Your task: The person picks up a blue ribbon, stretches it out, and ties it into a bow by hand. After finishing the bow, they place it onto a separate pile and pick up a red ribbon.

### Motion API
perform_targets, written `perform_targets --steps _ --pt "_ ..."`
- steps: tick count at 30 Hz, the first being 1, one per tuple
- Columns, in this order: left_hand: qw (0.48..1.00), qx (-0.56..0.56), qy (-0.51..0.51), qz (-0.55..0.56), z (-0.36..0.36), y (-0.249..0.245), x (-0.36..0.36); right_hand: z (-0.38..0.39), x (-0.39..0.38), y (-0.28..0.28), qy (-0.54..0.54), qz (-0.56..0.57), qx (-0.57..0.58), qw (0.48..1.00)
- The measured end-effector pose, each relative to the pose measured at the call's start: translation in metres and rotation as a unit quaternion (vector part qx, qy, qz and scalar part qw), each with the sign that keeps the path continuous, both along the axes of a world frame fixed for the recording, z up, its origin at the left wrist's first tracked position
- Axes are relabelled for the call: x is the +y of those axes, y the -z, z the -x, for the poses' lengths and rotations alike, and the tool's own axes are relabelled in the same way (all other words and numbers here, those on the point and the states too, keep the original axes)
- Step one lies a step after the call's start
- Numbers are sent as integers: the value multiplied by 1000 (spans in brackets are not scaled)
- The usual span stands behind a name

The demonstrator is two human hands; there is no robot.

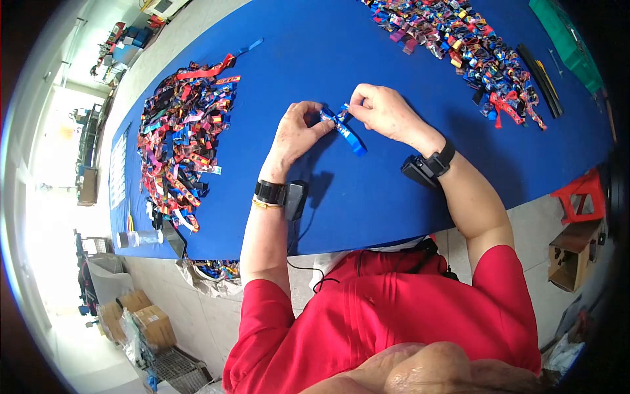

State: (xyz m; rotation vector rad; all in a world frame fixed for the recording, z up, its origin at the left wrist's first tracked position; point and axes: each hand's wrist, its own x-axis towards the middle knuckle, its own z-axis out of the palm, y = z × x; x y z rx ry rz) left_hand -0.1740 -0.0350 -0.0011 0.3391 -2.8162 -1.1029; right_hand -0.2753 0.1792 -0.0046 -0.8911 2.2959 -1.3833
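Observation:
Both hands pinch a blue printed ribbon strap just above the blue-covered table. My left hand grips it from the left, thumb and fingers closed around its upper part. From the right, my right hand pinches a short end of the strap between thumb and fingertips. A looped part of the strap hangs down between the hands toward my body. How the strap crosses itself under the fingers is too small to tell.
A heap of mixed printed ribbon straps lies at the left, and another strap heap at the upper right. Dark tubes and a green bin are at the far right. A clear bottle lies at the left edge.

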Motion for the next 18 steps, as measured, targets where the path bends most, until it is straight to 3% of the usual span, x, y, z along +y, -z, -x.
perform_targets --steps 2,5,8,11,14,18 --pt "1000 -16 19 -15 -1 -6 -2 -2 4 -7 -1 16 9 1000" --pt "979 51 47 -193 -3 -2 -2 -4 9 -13 -2 28 22 999" --pt "962 23 40 -268 -7 -4 1 -5 11 -19 -7 40 36 999" --pt "958 15 33 -284 -11 -5 7 -5 12 -18 -10 40 44 998" --pt "977 -40 41 -205 -16 -14 12 -3 11 -13 -9 51 52 997" --pt "979 76 41 -185 -17 -4 21 -5 10 -17 -9 79 53 995"
